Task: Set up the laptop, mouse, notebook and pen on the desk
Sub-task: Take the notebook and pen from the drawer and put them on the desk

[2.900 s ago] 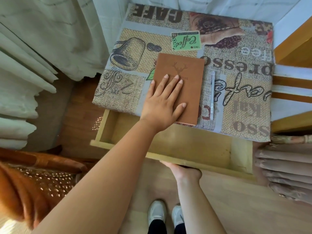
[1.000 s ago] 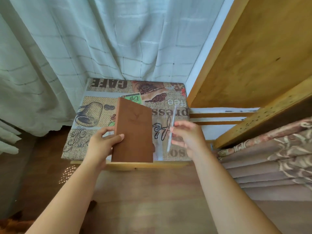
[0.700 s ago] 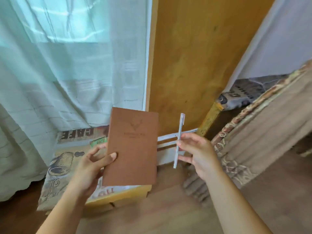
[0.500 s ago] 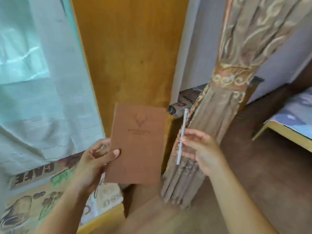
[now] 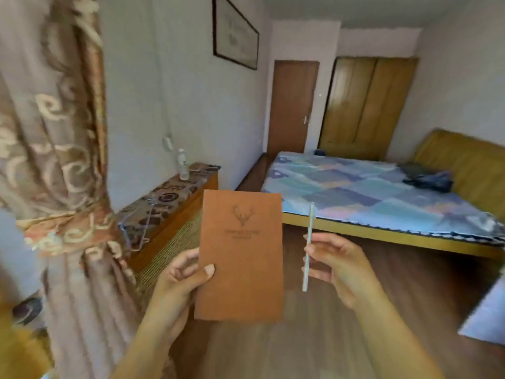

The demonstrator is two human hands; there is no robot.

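My left hand (image 5: 180,283) grips the lower left edge of a brown notebook (image 5: 241,253) with a deer-head emblem, held upright in front of me. To its right, my right hand (image 5: 338,266) pinches a slim white pen (image 5: 308,246), which stands nearly vertical. Both are held in the air above the wooden floor. No laptop or mouse is in view.
A patterned brown curtain (image 5: 54,165) hangs at the left. A low wooden cabinet (image 5: 169,212) with a printed cloth and a bottle (image 5: 182,164) stands along the wall. A bed (image 5: 382,198) with a blue quilt fills the right. A door (image 5: 291,108) and wardrobe (image 5: 366,108) stand at the back.
I lifted the notebook and pen off the small covered table, and the view has swung right from the window corner to the bedroom. Both stay in my hands.
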